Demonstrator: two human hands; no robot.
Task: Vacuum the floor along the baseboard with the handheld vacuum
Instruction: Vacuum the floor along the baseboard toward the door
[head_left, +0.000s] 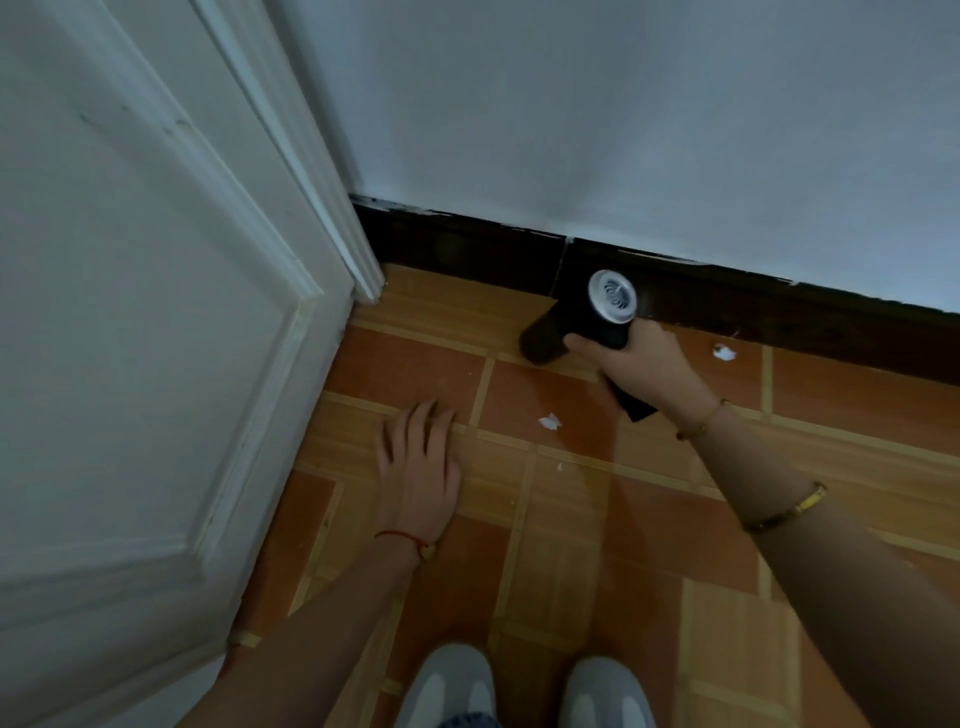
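Two grey shoes (524, 688) stand at the near edge on the orange tiled floor (649, 571). Left hand (418, 465) lies flat on the tiles, fingers straight and slightly spread, holding nothing; red string at its wrist. Right hand (641, 366) is wrapped round the black handheld vacuum (597, 319), fingers curled about its handle; silver vented rear cap faces the camera, nozzle points left and down to the floor just beside the dark baseboard (727, 296). Gold bracelets on the right wrist and forearm. White paper scrap (549, 422) lies between the hands; another scrap (723, 353) lies right of the vacuum, near the baseboard. White panelled door (145, 312) fills the left, its frame meeting the baseboard's left end
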